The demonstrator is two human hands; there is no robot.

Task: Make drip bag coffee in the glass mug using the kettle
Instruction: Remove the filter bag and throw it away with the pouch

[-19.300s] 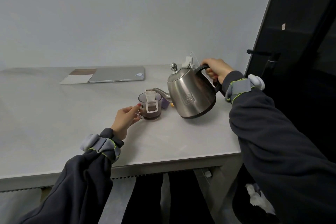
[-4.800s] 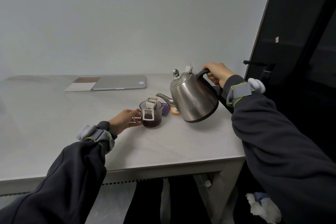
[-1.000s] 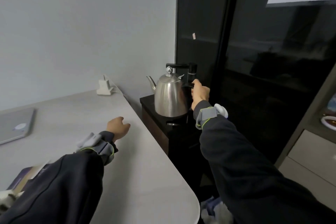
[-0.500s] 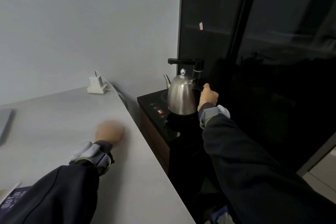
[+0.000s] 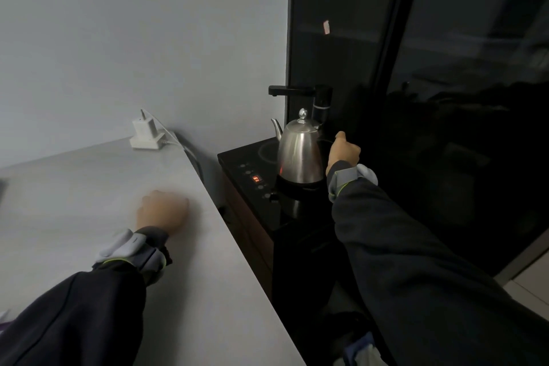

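Head view. Found the kettle (image 5: 300,154) upright on the black heater base (image 5: 252,163) just beside the table (image 5: 208,276), spout turned away. Saw the right hand (image 5: 343,153) curled at the handle side, thumb raised; could not tell in that dark whether gripping the handle. Found the left hand (image 5: 162,212) blurred on the table, loosely curled round nothing. Saw no glass mug in frame. Judged the step as parking the kettle: best seated flat and centred before letting go, fingers kept off the steel.

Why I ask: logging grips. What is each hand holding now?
Left hand: blurred, rests loosely curled on the table, holding nothing.
Right hand: grips the kettle by its handle.
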